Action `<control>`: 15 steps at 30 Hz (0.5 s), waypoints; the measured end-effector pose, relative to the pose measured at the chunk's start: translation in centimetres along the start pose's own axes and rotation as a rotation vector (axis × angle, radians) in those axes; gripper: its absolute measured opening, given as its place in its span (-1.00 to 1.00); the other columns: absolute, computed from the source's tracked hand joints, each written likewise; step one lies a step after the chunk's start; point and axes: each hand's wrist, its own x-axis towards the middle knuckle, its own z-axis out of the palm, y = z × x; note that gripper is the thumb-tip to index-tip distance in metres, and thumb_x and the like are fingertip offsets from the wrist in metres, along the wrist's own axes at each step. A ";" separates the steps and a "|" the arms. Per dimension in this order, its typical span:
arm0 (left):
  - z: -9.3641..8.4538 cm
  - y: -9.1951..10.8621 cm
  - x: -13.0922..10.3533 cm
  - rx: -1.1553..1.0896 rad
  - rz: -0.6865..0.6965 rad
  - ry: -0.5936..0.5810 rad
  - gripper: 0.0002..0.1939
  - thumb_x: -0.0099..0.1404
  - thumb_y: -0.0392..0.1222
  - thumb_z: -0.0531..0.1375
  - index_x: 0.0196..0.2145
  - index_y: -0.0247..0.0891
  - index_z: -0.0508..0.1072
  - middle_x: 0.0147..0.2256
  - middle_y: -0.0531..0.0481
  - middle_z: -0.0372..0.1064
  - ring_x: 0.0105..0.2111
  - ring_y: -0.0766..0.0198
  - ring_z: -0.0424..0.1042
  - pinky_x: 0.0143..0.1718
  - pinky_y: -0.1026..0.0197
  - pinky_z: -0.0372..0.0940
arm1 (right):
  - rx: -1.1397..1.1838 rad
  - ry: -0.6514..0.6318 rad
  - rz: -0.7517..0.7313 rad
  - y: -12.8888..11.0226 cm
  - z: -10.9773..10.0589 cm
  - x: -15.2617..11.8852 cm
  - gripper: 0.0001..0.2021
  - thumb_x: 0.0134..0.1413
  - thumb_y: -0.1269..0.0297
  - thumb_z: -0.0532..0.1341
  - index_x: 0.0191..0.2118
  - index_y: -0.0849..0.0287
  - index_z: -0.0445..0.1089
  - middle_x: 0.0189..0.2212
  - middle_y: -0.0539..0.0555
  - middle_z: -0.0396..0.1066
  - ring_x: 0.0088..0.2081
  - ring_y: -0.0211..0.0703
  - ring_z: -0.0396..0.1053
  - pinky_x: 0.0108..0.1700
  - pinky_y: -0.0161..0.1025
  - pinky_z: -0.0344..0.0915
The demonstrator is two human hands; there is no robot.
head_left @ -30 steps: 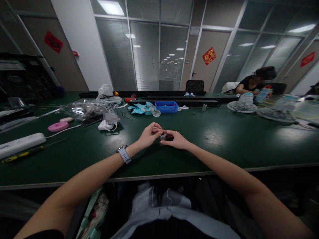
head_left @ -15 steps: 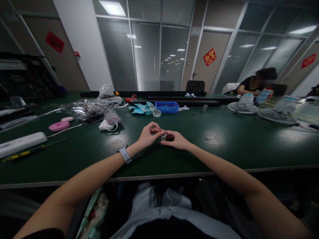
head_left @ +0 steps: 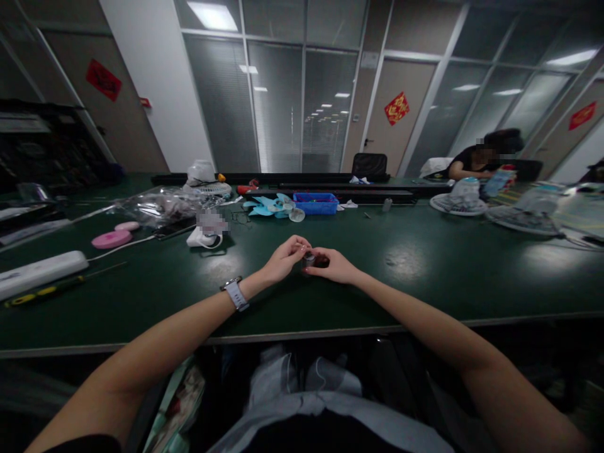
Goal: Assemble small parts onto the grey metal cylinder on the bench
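A small grey metal cylinder (head_left: 308, 260) stands between my hands above the green table. My right hand (head_left: 336, 267) grips it from the right, thumb low and fingers near its top. My left hand (head_left: 286, 257) has thumb and fingertips pinched together at the cylinder's upper end. Whatever lies in that pinch is too small to make out. Fingers cover part of the cylinder. A watch (head_left: 236, 294) with a pale strap is on my left wrist.
The green table (head_left: 302, 314) carries a blue bin (head_left: 315, 203), light-blue fan blades (head_left: 268, 206), another small cylinder (head_left: 387, 204), a white power strip (head_left: 42, 274), a yellow-black screwdriver (head_left: 44, 291) and fan parts (head_left: 460, 200). A person (head_left: 472, 165) sits at the far right.
My left hand's fingers have come down and closed together over the cylinder's top. The right hand keeps its grip in nearly the same place.
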 end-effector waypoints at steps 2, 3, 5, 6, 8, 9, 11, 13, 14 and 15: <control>0.0 -0.1 0.0 0.013 -0.003 -0.003 -0.72 0.21 0.02 0.19 -0.26 -0.26 0.35 -0.35 0.00 0.37 -0.31 0.27 0.40 -0.26 0.24 0.27 | 0.002 -0.005 -0.001 0.0 0.0 0.0 -0.58 -0.07 0.13 0.33 -0.09 0.22 0.39 -0.24 0.08 0.47 -0.22 -0.15 0.44 -0.10 -0.16 0.36; 0.1 -0.2 -0.1 0.034 -0.001 0.004 -0.73 0.21 0.00 0.20 -0.27 -0.26 0.34 -0.35 0.00 0.39 -0.31 0.26 0.41 -0.26 0.23 0.27 | 0.002 -0.006 -0.002 -0.1 0.0 0.0 -0.59 -0.07 0.13 0.33 -0.09 0.22 0.39 -0.25 0.08 0.47 -0.22 -0.15 0.44 -0.10 -0.16 0.36; 0.1 -0.3 -0.1 0.102 0.013 0.038 -0.73 0.18 -0.04 0.24 -0.26 -0.26 0.34 -0.35 -0.01 0.41 -0.31 0.24 0.43 -0.25 0.21 0.28 | 0.004 -0.013 -0.010 -0.1 0.0 0.0 -0.59 -0.06 0.13 0.32 -0.09 0.23 0.39 -0.24 0.09 0.48 -0.22 -0.15 0.45 -0.10 -0.17 0.36; 0.1 -0.4 -0.2 0.142 0.023 0.062 -0.73 0.17 -0.06 0.26 -0.26 -0.25 0.33 -0.35 -0.02 0.43 -0.30 0.23 0.44 -0.25 0.20 0.28 | 0.007 -0.017 -0.014 -0.1 0.0 0.0 -0.59 -0.06 0.13 0.32 -0.09 0.23 0.39 -0.24 0.09 0.48 -0.22 -0.15 0.45 -0.10 -0.17 0.36; 0.2 -0.4 -0.2 0.207 0.048 0.105 -0.71 0.14 -0.09 0.28 -0.26 -0.25 0.32 -0.34 -0.03 0.45 -0.29 0.21 0.46 -0.24 0.19 0.28 | 0.007 -0.022 -0.019 -0.1 0.0 0.0 -0.59 -0.06 0.13 0.32 -0.08 0.23 0.39 -0.24 0.10 0.48 -0.22 -0.14 0.45 -0.10 -0.17 0.36; 0.3 -0.3 -0.2 0.228 0.064 0.123 -0.72 0.14 -0.10 0.28 -0.27 -0.25 0.31 -0.34 -0.03 0.46 -0.29 0.21 0.47 -0.23 0.18 0.29 | 0.001 -0.021 -0.019 -0.2 0.0 0.0 -0.58 -0.06 0.13 0.32 -0.08 0.23 0.39 -0.24 0.10 0.48 -0.22 -0.14 0.45 -0.11 -0.17 0.36; 0.4 0.0 -0.2 0.259 0.101 0.170 -0.75 0.16 -0.10 0.27 -0.30 -0.25 0.31 -0.34 -0.03 0.46 -0.27 0.21 0.48 -0.21 0.18 0.29 | -0.020 -0.012 -0.012 -0.3 -0.1 0.0 -0.58 -0.06 0.13 0.33 -0.08 0.23 0.39 -0.24 0.10 0.48 -0.23 -0.14 0.45 -0.11 -0.16 0.36; 0.3 0.2 0.0 0.290 0.132 0.245 -0.78 0.17 -0.10 0.26 -0.34 -0.24 0.31 -0.35 -0.02 0.45 -0.27 0.20 0.48 -0.21 0.18 0.28 | -0.031 -0.010 -0.001 -0.4 -0.1 0.0 -0.57 -0.06 0.13 0.33 -0.07 0.23 0.39 -0.23 0.10 0.48 -0.23 -0.15 0.44 -0.10 -0.16 0.36; 0.1 0.2 0.1 0.304 0.139 0.289 -0.79 0.16 -0.09 0.25 -0.35 -0.24 0.31 -0.35 -0.01 0.45 -0.27 0.20 0.48 -0.21 0.18 0.28 | -0.027 -0.013 0.004 -0.5 -0.1 -0.1 -0.56 -0.06 0.13 0.33 -0.06 0.23 0.39 -0.22 0.10 0.48 -0.22 -0.15 0.45 -0.09 -0.16 0.36; -0.2 0.0 0.2 0.318 0.140 0.330 -0.79 0.16 -0.09 0.25 -0.37 -0.24 0.32 -0.36 -0.01 0.44 -0.26 0.20 0.48 -0.22 0.18 0.28 | -0.019 -0.017 0.009 -0.6 -0.1 -0.1 -0.55 -0.06 0.14 0.33 -0.04 0.23 0.38 -0.20 0.11 0.48 -0.20 -0.15 0.45 -0.07 -0.16 0.36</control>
